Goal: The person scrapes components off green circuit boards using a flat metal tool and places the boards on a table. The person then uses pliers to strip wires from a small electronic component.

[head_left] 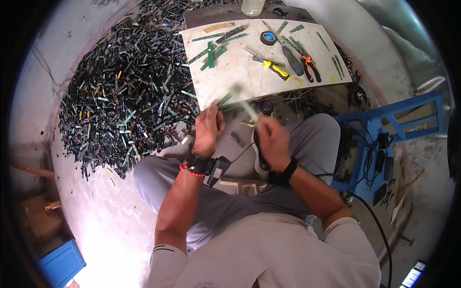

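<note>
My left hand (209,128) is closed at the near left edge of the white board. Its fingertips pinch a narrow green circuit-board strip (225,99), which lies over the board's edge. To its right, my right hand (272,140) is wrapped round a pale-handled tool (249,111). The tool slants up and left toward the strip, its far end smeared by motion, so I cannot tell its kind. Both wrists wear black bands, and a small dark box (219,171) with a cable is strapped at the left one.
On the white board (211,86) lie yellow-handled (276,71) and dark-handled (292,60) screwdrivers, orange-black pliers (310,68), a tape roll (268,38) and several green strips. A large heap of strips (125,96) spreads left. A blue chair (365,163) with cables stands right.
</note>
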Demonstrator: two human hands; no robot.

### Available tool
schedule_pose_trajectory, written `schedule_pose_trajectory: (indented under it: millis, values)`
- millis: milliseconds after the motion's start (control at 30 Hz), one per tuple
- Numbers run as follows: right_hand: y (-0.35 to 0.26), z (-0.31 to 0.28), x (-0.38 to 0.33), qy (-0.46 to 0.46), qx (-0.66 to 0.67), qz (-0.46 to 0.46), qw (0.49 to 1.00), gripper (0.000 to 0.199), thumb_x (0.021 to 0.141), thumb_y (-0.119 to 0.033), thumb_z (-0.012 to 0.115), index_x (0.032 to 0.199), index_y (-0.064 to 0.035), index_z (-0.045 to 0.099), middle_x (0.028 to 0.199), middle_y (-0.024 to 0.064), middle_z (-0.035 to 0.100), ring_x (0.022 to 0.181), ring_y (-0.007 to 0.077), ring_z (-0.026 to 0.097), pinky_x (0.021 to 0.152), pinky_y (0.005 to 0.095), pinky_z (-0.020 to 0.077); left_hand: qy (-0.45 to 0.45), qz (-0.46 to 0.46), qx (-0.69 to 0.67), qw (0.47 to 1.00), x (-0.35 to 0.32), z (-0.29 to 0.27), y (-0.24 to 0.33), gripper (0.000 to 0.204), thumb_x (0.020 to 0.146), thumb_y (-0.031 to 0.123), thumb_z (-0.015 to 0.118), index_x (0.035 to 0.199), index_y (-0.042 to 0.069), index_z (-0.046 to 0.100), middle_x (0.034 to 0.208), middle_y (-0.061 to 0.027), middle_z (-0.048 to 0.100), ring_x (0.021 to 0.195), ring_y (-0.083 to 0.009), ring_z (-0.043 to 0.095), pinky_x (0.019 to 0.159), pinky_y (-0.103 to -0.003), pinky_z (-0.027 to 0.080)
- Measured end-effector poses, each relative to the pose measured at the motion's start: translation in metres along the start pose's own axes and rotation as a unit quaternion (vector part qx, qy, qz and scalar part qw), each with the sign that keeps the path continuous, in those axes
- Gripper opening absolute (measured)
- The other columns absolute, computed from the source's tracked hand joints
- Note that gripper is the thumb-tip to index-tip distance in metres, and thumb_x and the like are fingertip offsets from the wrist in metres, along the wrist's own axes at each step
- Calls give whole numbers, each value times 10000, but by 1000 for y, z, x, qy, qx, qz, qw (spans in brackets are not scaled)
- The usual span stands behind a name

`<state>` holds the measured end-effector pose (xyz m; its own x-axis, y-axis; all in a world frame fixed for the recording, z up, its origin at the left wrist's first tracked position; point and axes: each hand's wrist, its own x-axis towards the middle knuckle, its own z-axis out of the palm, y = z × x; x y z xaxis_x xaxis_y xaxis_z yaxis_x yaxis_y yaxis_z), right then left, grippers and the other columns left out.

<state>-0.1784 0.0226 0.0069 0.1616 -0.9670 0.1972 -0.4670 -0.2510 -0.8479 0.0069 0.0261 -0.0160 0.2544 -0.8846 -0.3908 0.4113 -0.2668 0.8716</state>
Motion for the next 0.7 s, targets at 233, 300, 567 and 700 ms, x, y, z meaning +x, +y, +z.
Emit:
schedule_pose_trajectory:
  millis: [233, 300, 567, 700]
  values:
    - [2, -1, 4, 6, -14, -14, 1000, 171, 903, -146, 600, 1037, -49, 643, 788, 137, 619, 634, 219, 603, 613, 297, 485, -2, 8, 9, 1000, 0, 1, 3, 422, 966, 435, 478, 735, 82, 484, 515, -20, 422, 420, -101, 346, 414, -250, 268]
    - [-8, 1, -2, -20, -12, -17, 1000, 169, 913, -147, 584, 1024, -32, 641, 757, 131, 600, 590, 168, 549, 573, 286, 458, 14, 26, -8, 1000, 0, 7, 4, 430, 964, 446, 479, 734, 82, 487, 517, -12, 418, 426, -95, 343, 412, -249, 260]
    - [-13, 1, -14, -62, 16, -19, 998, 163, 910, -104, 595, 1035, -6, 631, 729, 30, 575, 635, 59, 508, 580, 227, 429, 1, 43, 33, 999, 4, -4, -10, 525, 942, 530, 474, 718, 60, 542, 539, -17, 483, 468, -98, 442, 421, -241, 296]
    - [-14, -39, 49, 33, 163, 50, 985, 211, 914, -103, 569, 1091, -17, 642, 725, -10, 553, 604, 59, 473, 546, 222, 399, -10, 14, 38, 999, -1, -2, 2, 489, 966, 464, 458, 690, 66, 522, 539, -18, 475, 467, -102, 427, 445, -249, 306]
